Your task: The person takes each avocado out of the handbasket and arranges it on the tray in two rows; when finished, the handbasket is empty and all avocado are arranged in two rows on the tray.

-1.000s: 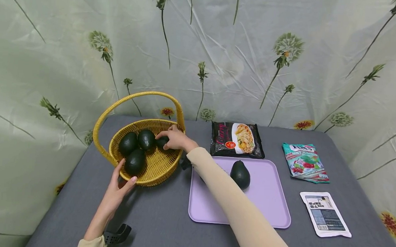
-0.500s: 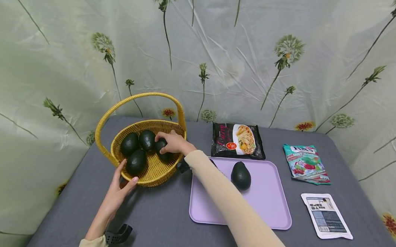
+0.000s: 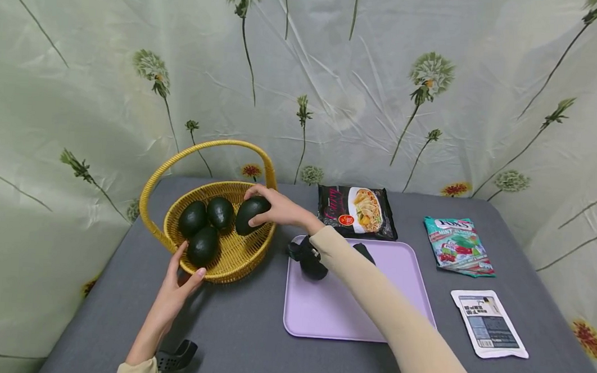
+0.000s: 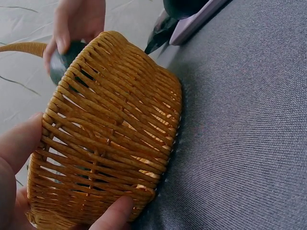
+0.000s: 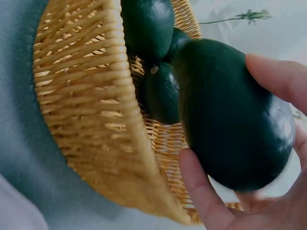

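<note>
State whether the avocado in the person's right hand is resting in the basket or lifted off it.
Lifted. The right hand grips the avocado above the basket rim; the right wrist view shows it clear of the weave and of the three avocados inside.

Dark green avocado [image 3: 251,214] lifted above yellow wicker basket [image 3: 239,255], three inside.

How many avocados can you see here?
5: three lie in the basket, one avocado is gripped by the right hand above it, and one sits on the tray, mostly hidden by the arm.
</note>
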Action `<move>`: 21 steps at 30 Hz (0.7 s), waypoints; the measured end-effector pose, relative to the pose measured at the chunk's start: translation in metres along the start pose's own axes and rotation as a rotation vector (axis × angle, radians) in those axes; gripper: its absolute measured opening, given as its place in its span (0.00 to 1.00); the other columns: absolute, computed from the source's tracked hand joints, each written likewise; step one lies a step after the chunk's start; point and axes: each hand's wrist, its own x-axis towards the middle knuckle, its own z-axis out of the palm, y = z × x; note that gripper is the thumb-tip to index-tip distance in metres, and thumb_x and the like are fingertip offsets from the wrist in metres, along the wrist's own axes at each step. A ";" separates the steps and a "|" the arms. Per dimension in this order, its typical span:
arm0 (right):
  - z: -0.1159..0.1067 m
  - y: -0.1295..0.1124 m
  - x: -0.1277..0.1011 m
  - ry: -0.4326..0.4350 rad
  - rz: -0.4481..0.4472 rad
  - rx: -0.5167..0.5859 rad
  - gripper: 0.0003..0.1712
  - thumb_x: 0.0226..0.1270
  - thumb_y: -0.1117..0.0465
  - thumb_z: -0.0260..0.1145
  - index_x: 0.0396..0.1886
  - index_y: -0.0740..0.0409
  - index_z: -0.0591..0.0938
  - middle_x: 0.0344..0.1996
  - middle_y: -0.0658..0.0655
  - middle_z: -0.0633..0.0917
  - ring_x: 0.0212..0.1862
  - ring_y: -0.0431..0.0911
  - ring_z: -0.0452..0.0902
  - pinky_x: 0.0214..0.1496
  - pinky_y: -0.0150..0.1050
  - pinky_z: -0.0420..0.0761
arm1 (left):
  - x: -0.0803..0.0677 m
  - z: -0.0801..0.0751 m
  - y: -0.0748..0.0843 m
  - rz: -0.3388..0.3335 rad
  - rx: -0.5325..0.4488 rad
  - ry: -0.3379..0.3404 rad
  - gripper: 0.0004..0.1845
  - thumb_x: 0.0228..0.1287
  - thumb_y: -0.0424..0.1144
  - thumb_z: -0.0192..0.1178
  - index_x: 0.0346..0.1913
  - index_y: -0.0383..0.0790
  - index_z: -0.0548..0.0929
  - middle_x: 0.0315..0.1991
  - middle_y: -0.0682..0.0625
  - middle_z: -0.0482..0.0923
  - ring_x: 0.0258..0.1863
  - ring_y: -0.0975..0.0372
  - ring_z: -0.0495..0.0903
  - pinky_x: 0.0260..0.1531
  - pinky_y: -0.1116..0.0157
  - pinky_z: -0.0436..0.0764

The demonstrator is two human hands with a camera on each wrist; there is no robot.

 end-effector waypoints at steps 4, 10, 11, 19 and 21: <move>-0.014 0.003 -0.021 0.028 0.047 0.011 0.30 0.61 0.54 0.70 0.62 0.46 0.71 0.55 0.57 0.67 0.54 0.50 0.58 0.50 0.46 0.71 | -0.001 0.000 -0.001 0.020 -0.011 -0.008 0.43 0.73 0.43 0.53 0.76 0.54 0.33 0.74 0.39 0.29 0.67 0.40 0.56 0.49 0.70 0.73; -0.034 0.015 -0.057 0.096 0.097 0.100 0.28 0.61 0.51 0.69 0.59 0.44 0.69 0.52 0.60 0.65 0.52 0.53 0.63 0.48 0.47 0.73 | -0.001 -0.001 -0.002 0.037 -0.008 -0.018 0.43 0.73 0.42 0.52 0.76 0.53 0.33 0.74 0.38 0.29 0.67 0.38 0.54 0.46 0.75 0.72; -0.037 0.017 -0.064 0.104 0.099 0.131 0.28 0.62 0.51 0.68 0.59 0.45 0.68 0.52 0.61 0.65 0.51 0.53 0.65 0.47 0.48 0.74 | -0.001 -0.001 -0.002 0.035 -0.005 -0.017 0.43 0.73 0.42 0.52 0.76 0.53 0.33 0.74 0.38 0.29 0.67 0.38 0.54 0.46 0.74 0.72; -0.062 0.037 -0.118 0.123 0.120 0.274 0.29 0.71 0.54 0.61 0.67 0.47 0.62 0.62 0.60 0.64 0.49 0.55 0.75 0.45 0.54 0.79 | 0.000 -0.001 -0.001 0.012 0.014 -0.014 0.43 0.73 0.44 0.52 0.76 0.54 0.32 0.74 0.38 0.29 0.67 0.38 0.54 0.55 0.56 0.71; -0.068 0.041 -0.132 0.124 0.131 0.280 0.29 0.73 0.54 0.58 0.69 0.47 0.62 0.66 0.58 0.61 0.54 0.55 0.72 0.48 0.53 0.78 | 0.000 -0.001 -0.001 0.015 0.018 -0.015 0.43 0.73 0.44 0.52 0.76 0.54 0.32 0.74 0.38 0.29 0.67 0.38 0.54 0.55 0.57 0.72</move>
